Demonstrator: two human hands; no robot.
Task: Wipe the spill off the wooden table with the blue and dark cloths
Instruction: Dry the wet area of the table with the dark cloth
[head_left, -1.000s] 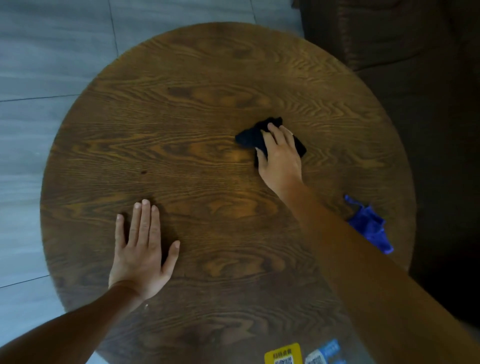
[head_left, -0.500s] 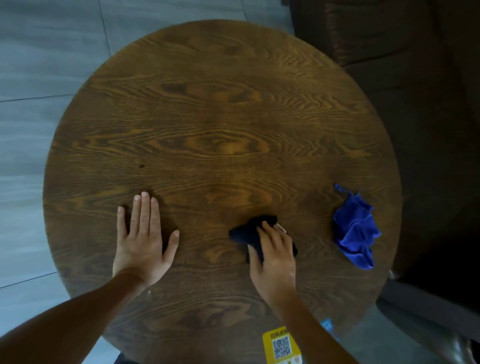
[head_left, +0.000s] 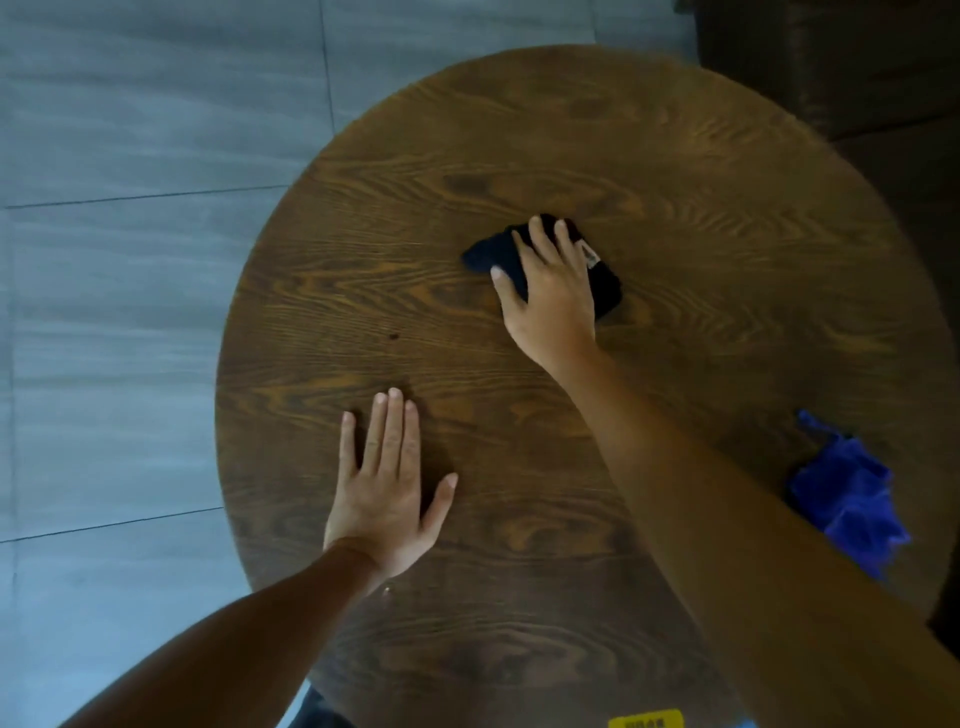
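The round wooden table (head_left: 675, 171) fills most of the view. My right hand (head_left: 553, 299) presses flat on the dark cloth (head_left: 605, 283) near the table's middle, fingers spread over it, a small label showing at its right side. The blue cloth (head_left: 852, 499) lies crumpled by the right edge, partly behind my right forearm, with no hand on it. My left hand (head_left: 387, 491) rests flat on the wood at the near left, fingers together, holding nothing. A tiny dark speck (head_left: 393, 336) sits on the wood left of centre. No spill is plainly visible.
Grey floor tiles (head_left: 130, 260) lie to the left of the table. A dark brown sofa (head_left: 857, 62) stands close behind the table's far right edge. A yellow label (head_left: 645, 719) shows at the bottom edge.
My right hand has pushed the dark cloth from the near side of the table back out to the middle. The left hand stays planted. The view has shifted, so the table sits further right.
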